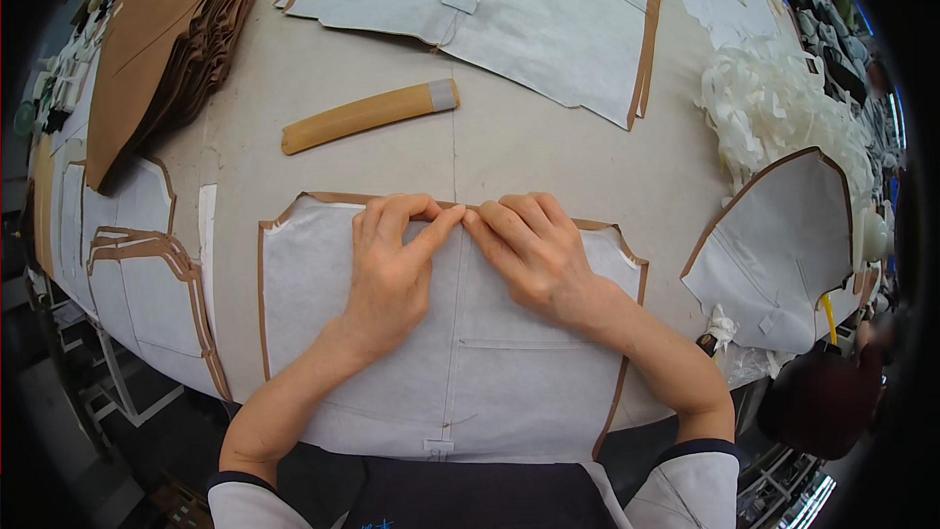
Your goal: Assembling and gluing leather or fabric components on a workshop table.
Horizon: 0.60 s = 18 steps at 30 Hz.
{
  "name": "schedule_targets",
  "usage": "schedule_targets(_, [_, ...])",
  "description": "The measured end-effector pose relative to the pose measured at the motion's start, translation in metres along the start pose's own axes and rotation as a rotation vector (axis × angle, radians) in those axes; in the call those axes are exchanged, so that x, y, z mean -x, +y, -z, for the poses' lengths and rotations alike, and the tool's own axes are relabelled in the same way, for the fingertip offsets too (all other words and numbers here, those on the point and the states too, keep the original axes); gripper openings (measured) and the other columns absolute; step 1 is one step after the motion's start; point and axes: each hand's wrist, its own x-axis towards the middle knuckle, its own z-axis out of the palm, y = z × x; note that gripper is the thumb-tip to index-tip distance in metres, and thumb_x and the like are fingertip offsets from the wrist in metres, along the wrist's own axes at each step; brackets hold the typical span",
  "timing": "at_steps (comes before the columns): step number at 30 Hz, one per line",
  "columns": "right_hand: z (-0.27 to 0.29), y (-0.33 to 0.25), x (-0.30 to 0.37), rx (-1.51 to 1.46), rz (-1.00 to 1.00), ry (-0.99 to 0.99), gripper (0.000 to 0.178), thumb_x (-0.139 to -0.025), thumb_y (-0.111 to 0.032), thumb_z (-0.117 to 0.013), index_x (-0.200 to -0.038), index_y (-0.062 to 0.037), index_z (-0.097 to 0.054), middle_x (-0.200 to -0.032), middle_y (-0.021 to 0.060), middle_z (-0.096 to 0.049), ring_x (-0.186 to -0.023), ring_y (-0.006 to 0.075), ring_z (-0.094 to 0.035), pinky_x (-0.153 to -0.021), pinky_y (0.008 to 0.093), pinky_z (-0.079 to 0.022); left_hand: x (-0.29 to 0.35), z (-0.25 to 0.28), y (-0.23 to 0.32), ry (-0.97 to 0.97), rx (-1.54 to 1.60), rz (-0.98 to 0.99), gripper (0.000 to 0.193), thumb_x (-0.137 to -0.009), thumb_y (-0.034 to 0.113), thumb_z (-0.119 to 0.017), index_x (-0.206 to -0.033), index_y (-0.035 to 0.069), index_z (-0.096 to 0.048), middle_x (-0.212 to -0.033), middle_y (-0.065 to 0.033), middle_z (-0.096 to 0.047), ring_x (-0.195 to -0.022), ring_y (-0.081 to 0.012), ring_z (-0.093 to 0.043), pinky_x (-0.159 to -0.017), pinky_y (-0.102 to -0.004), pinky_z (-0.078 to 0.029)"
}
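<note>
With the white, roughly rectangular fabric panel (pixel 318 333) across the near edge of the pale bench (pixel 548 152), the left hand (pixel 395 260) and right hand (pixel 534 255) hold its narrow brown fabric border (pixel 333 198), fingers (pixel 490 238) pinched closed, almost meeting at mid-length, where matched light pressure should avoid puckers.

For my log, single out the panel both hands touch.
The central panel nearest the person: left hand and right hand meet at its far edge, touching no other.
</note>
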Motion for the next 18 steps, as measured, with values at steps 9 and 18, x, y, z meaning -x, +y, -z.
schedule_targets(9, [0.002, -0.001, 0.003, -0.036, -0.042, -0.033, 0.044, -0.071, 0.002, -0.072, -0.114, 0.0075, -0.072, -0.106, 0.0143, -0.067, -0.092, 0.0275, -0.065, -0.078, 0.0387, -0.052, 0.013, 0.018, -0.008, -0.113, 0.024, -0.12, 0.049, -0.08, -0.008, -0.063, -0.126, 0.003, -0.074, -0.132, -0.0112, -0.066, -0.126, -0.0319, -0.059, -0.112, -0.0475, -0.045])
schedule_targets(18, [0.004, -0.012, -0.011, 0.06, -0.078, -0.195, 0.046, -0.068, 0.003, -0.067, -0.113, 0.0048, -0.072, -0.103, 0.0132, -0.064, -0.098, 0.0296, -0.061, -0.083, 0.0425, -0.047, 0.049, 0.05, -0.017, -0.059, -0.148, -0.258, 0.041, -0.077, -0.004, -0.067, -0.117, 0.001, -0.074, -0.128, -0.0123, -0.069, -0.124, -0.0308, -0.064, -0.108, -0.0496, -0.05])
